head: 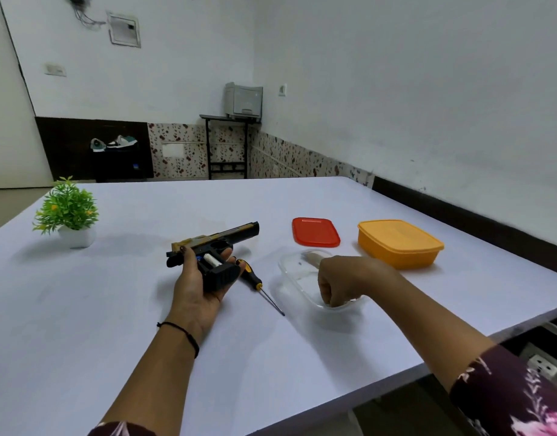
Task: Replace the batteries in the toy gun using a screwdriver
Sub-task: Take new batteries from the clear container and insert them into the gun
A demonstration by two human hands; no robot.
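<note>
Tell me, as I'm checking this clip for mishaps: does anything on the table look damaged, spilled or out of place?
Nothing stands out. The toy gun in the left hand has its grip open, a white battery showing, and the red lid lies beside the clear container; both suit a battery change.

There is a single view, from a wide-angle camera worn on the person's head. It looks forward and down across the desk [113, 309], near enough that both forearms reach in from the bottom edge, the left hand [198, 287] close to the centre and the right hand [340, 284] just right of it. The room's far corner, with what seems a printer [243, 100], sits small at top centre.
</note>
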